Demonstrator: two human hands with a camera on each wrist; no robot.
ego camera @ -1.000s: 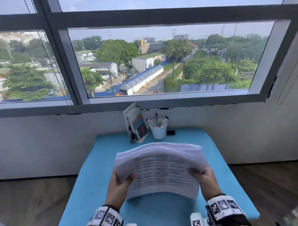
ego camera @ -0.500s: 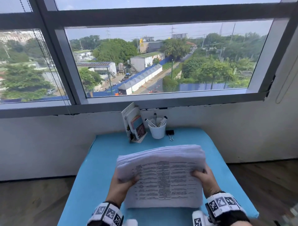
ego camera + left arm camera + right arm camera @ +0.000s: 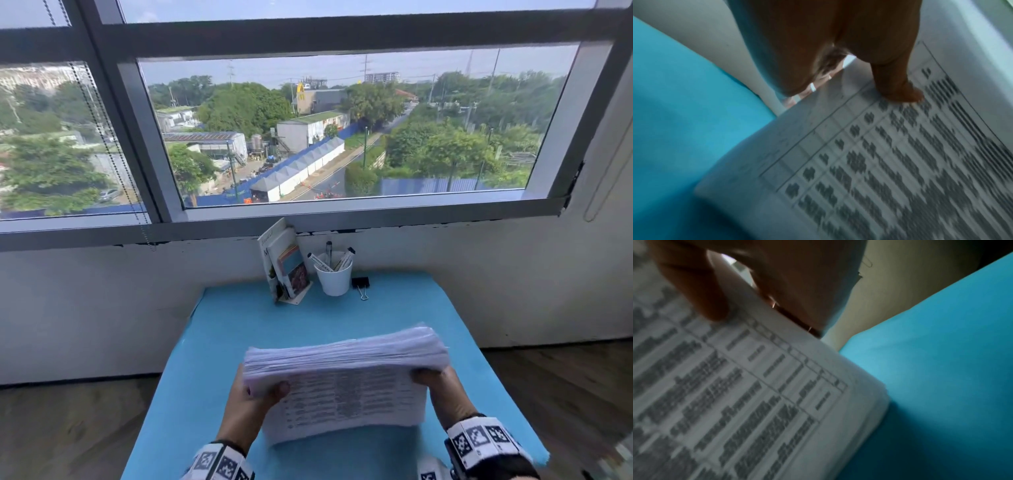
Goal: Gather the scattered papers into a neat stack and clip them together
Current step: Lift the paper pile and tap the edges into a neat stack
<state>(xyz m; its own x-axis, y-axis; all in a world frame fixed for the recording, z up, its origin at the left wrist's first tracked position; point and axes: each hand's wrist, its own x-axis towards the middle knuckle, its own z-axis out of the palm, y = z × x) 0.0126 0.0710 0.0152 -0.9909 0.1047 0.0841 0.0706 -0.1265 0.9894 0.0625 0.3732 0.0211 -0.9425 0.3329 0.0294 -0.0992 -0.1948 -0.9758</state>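
Observation:
A thick stack of printed papers (image 3: 346, 383) stands on its lower edge on the blue table (image 3: 239, 325), tilted toward me, printed tables facing me. My left hand (image 3: 253, 397) grips its left edge, thumb on the front sheet. My right hand (image 3: 442, 387) grips the right edge the same way. The left wrist view shows the left hand (image 3: 838, 53) with its thumb on the papers (image 3: 879, 162). The right wrist view shows the right hand (image 3: 756, 280) pinching the papers (image 3: 746, 394). A black binder clip (image 3: 361, 285) lies at the table's far edge, apart from both hands.
A white cup of pens (image 3: 333, 274) stands left of the clip, and a stand of booklets (image 3: 286, 263) is left of the cup, all against the wall under the window. Wooden floor lies on either side of the table.
The stack has come down and more upright on the table, with its sheets squared closer together. Both hands kept their grip on its sides.

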